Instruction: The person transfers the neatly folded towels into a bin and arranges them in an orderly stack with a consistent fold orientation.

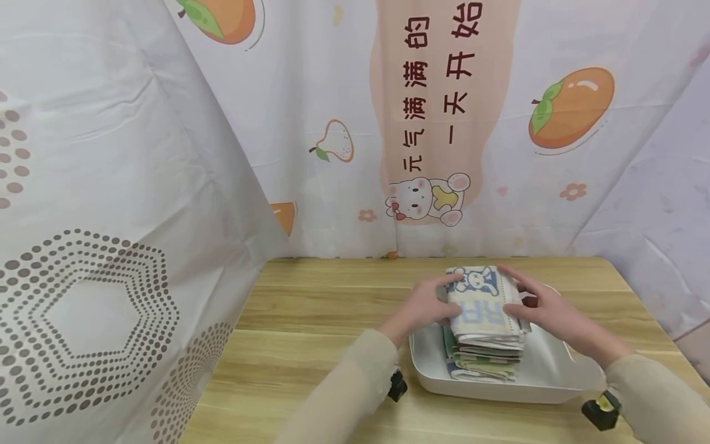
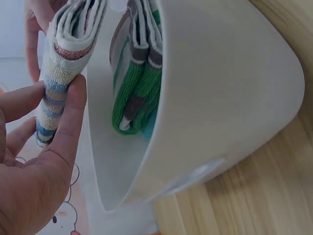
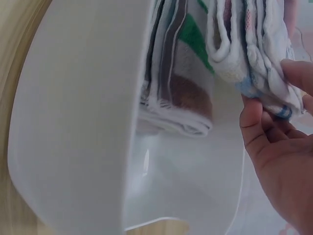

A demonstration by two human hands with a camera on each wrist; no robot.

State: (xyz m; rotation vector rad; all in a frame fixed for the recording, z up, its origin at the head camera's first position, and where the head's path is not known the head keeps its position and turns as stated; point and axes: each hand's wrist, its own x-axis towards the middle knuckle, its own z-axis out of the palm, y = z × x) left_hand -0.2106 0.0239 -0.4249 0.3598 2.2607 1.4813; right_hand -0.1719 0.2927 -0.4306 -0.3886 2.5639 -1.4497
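A folded cream towel [image 1: 481, 313] with a blue bear pattern is held between both hands, above a white plastic bin [image 1: 493, 393]. My left hand [image 1: 420, 308] pinches its left edge, thumb on one face and fingers on the other. On the opposite side, my right hand [image 1: 550, 313] pinches the right edge the same way. Beneath it, inside the bin, lies a stack of folded towels [image 1: 484, 369]. In the left wrist view a green and grey towel [image 2: 139, 93] shows in that stack, with a gap between it and the held towel [image 2: 61, 73].
The bin stands on a wood-grain table [image 1: 310, 320], right of its middle, and has a cut-out in its right rim. A printed curtain [image 1: 310, 203] hangs behind the table, and a dotted white cloth [image 1: 111, 259] hangs at the left.
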